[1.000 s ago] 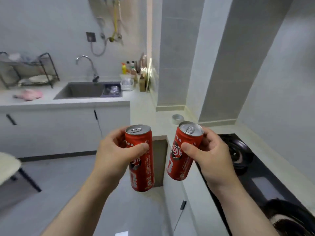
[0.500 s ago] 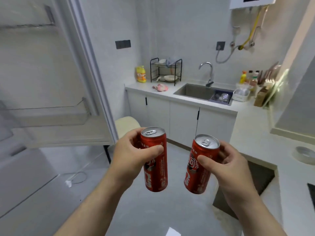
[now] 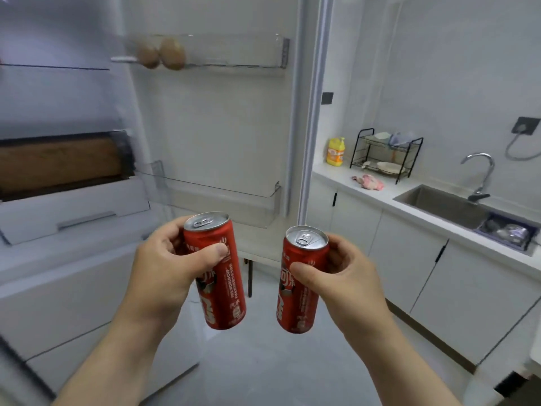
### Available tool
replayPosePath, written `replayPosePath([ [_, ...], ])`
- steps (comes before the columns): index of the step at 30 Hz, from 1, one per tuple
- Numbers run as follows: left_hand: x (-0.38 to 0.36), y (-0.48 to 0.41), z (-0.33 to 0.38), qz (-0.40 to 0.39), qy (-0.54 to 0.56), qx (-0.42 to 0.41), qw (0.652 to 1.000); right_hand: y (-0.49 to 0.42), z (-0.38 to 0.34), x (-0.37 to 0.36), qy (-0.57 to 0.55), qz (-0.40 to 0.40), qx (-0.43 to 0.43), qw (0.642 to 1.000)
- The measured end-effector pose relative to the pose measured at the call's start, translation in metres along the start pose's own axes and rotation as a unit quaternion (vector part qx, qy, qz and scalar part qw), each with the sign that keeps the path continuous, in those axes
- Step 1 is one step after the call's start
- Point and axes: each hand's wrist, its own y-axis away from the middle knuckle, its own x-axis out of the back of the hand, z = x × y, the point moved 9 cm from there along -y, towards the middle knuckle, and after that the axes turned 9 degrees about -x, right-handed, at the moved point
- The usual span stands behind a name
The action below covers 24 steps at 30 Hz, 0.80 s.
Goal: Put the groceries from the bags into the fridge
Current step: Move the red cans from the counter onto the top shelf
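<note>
I hold two slim red soda cans upright in front of me. My left hand [image 3: 164,268] grips the left can [image 3: 222,291] and my right hand [image 3: 348,276] grips the right can [image 3: 298,300]. Just beyond them stands the open fridge door [image 3: 222,127], with a see-through upper door shelf [image 3: 234,54] holding two brown round items [image 3: 162,54] and a bare lower door shelf [image 3: 222,197]. The fridge body [image 3: 58,112] is at the left, with a brown object [image 3: 58,162] on a shelf above a white drawer [image 3: 73,212].
To the right runs a white counter [image 3: 389,197] over cabinets, with a yellow bottle [image 3: 335,151], a black dish rack [image 3: 383,153], a pink cloth [image 3: 368,182], a sink [image 3: 445,205] and a tap [image 3: 480,174]. Grey floor [image 3: 263,361] lies below my hands.
My view has swung left from the sink counter to the open fridge. The door shelves and fridge interior now fill the left and centre. Both hands keep the same hold on the cans.
</note>
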Motion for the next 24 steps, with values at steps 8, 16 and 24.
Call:
replayPosePath([
  [8, 0.086, -0.057, -0.035, 0.077, -0.008, 0.003, 0.997, -0.065, -0.013, -0.108, -0.01, -0.044, 0.009, 0.999],
  [16, 0.143, -0.096, -0.047, 0.141, -0.042, -0.003, 0.989, -0.12, -0.02, -0.19, -0.04, -0.112, 0.017, 0.993],
  [24, 0.192, -0.141, -0.035, 0.223, -0.121, -0.033, 0.967, -0.186, -0.044, -0.275, -0.06, -0.22, 0.039, 0.973],
])
